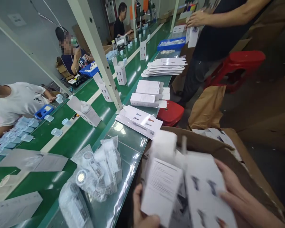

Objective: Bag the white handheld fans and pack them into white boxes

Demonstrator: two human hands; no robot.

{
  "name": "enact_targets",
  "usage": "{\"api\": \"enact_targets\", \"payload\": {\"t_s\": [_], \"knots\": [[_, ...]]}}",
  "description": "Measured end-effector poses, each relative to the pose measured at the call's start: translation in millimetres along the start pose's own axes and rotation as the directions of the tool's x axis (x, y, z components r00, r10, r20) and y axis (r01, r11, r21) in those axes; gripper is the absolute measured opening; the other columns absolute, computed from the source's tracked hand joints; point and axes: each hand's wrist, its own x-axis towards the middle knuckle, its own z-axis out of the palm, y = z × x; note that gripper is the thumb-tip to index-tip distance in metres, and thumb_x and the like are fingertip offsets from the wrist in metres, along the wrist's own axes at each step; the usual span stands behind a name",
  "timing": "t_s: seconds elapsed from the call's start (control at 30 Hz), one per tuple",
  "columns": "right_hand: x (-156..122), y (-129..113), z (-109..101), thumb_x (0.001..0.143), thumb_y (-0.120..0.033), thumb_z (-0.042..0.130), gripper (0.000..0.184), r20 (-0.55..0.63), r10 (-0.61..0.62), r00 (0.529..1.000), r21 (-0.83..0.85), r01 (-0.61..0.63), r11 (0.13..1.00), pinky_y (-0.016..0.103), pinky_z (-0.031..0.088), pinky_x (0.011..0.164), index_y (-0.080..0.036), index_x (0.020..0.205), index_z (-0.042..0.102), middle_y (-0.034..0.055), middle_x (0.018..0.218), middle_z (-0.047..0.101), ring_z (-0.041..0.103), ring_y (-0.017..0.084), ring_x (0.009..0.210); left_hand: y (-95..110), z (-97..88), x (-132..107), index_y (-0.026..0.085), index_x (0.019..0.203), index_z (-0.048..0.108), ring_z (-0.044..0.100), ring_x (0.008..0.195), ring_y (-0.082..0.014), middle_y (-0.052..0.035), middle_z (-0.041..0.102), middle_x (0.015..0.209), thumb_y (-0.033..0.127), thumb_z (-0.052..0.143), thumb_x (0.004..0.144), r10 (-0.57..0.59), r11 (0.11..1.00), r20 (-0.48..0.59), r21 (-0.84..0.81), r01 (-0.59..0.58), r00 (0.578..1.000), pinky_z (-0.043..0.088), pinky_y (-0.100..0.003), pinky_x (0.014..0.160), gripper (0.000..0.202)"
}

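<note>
Left hand (143, 220) and right hand (238, 198) both grip white packaging (161, 190); squeezing could crease it. A slack hold could drop it into the carton (248, 180).

Left hand (144, 219) curled, cut off below; right hand (237, 191) blurred, seemingly pinching.
</note>
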Motion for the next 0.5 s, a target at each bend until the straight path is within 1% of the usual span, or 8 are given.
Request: {"api": "enact_targets", "payload": {"t_s": [0.07, 0.17, 0.23, 0.3, 0.37, 0.4, 0.47, 0.5], "knots": [[16, -83, 43, 0.059, -0.061, 0.074, 0.104, 0.165, -0.273, 0.948, -0.194, 0.302, 0.933, 0.050, 0.030, 0.115, -0.033, 0.148, 0.028, 0.0062, 0.157, 0.031, 0.031, 0.040, 0.141, 46, 25.7, 9, 0.037, 0.127, 0.047, 0.062, 0.114, -0.0347, -0.0099, 0.064, 0.122, 0.046, 0.081, 0.056, 0.163, 0.986, 0.065, -0.039, -0.161, 0.985, 0.053, -0.049, 0.097, 0.079], [48, -171, 133, 0.066, -0.062, 0.074, 0.111, 0.342, -0.408, 0.846, -0.292, 0.509, 0.810, 0.067, 0.032, 0.105, -0.020, 0.153, 0.019, 0.0177, 0.144, 0.046, 0.048, 0.045, 0.127, 83, 70.3, 44, 0.029, 0.129, 0.039, 0.062, 0.115, -0.0286, -0.0111, 0.063, 0.120, 0.037, 0.080, 0.064, 0.316, 0.947, -0.050, -0.038, -0.318, 0.947, 0.051, -0.046, 0.099, 0.077], [64, -196, 183, 0.066, -0.054, 0.078, 0.106, 0.342, -0.413, 0.844, -0.356, 0.523, 0.774, 0.068, 0.031, 0.105, -0.016, 0.151, 0.028, 0.0211, 0.146, 0.044, 0.044, 0.048, 0.129, 84, 88.5, 64, 0.025, 0.126, 0.036, 0.061, 0.116, -0.0257, -0.0125, 0.061, 0.121, 0.033, 0.078, 0.067, 0.308, 0.945, -0.149, -0.064, -0.320, 0.940, 0.051, -0.044, 0.099, 0.072], [72, -197, 202, 0.076, -0.051, 0.072, 0.089, 0.474, -0.442, 0.762, -0.343, 0.622, 0.704, 0.062, 0.030, 0.109, -0.014, 0.148, 0.036, 0.0206, 0.148, 0.041, 0.038, 0.045, 0.135, 75, 89.8, 71, 0.023, 0.122, 0.037, 0.060, 0.117, -0.0238, -0.0133, 0.059, 0.123, 0.032, 0.076, 0.073, 0.259, 0.958, -0.174, -0.083, -0.276, 0.950, 0.052, -0.042, 0.099, 0.064], [75, -181, 185, 0.087, -0.050, 0.059, 0.064, 0.520, -0.540, 0.662, -0.258, 0.724, 0.639, 0.054, 0.030, 0.113, -0.017, 0.141, 0.049, 0.0144, 0.148, 0.044, 0.037, 0.037, 0.139, 67, 77.7, 65, 0.023, 0.121, 0.040, 0.060, 0.118, -0.0227, -0.0132, 0.060, 0.123, 0.034, 0.074, 0.076, 0.217, 0.970, -0.148, -0.079, -0.230, 0.965, 0.052, -0.040, 0.099, 0.058], [76, -168, 164, 0.090, -0.049, 0.054, 0.053, 0.468, -0.615, 0.634, -0.222, 0.759, 0.613, 0.051, 0.031, 0.113, -0.020, 0.135, 0.055, 0.0107, 0.146, 0.048, 0.039, 0.033, 0.138, 63, 69.7, 59, 0.023, 0.121, 0.041, 0.061, 0.117, -0.0222, -0.0130, 0.061, 0.121, 0.034, 0.075, 0.076, 0.203, 0.974, -0.146, -0.071, -0.215, 0.968, 0.052, -0.038, 0.099, 0.057], [82, -132, 104, 0.093, -0.046, 0.049, 0.040, 0.198, -0.729, 0.655, -0.234, 0.754, 0.614, 0.046, 0.035, 0.112, -0.025, 0.124, 0.062, 0.0058, 0.138, 0.056, 0.049, 0.027, 0.130, 51, 56.2, 45, 0.023, 0.119, 0.044, 0.062, 0.116, -0.0218, -0.0125, 0.063, 0.119, 0.033, 0.078, 0.073, 0.186, 0.979, -0.172, -0.051, -0.198, 0.967, 0.054, -0.033, 0.096, 0.058], [88, -109, 72, 0.091, -0.046, 0.051, 0.037, -0.003, -0.693, 0.721, -0.307, 0.658, 0.687, 0.045, 0.037, 0.110, -0.025, 0.119, 0.064, 0.0061, 0.131, 0.060, 0.053, 0.026, 0.124, 39, 52.2, 39, 0.024, 0.118, 0.046, 0.063, 0.115, -0.0221, -0.0122, 0.063, 0.119, 0.033, 0.079, 0.071, 0.173, 0.982, -0.173, -0.040, -0.183, 0.970, 0.055, -0.032, 0.093, 0.058]]}}
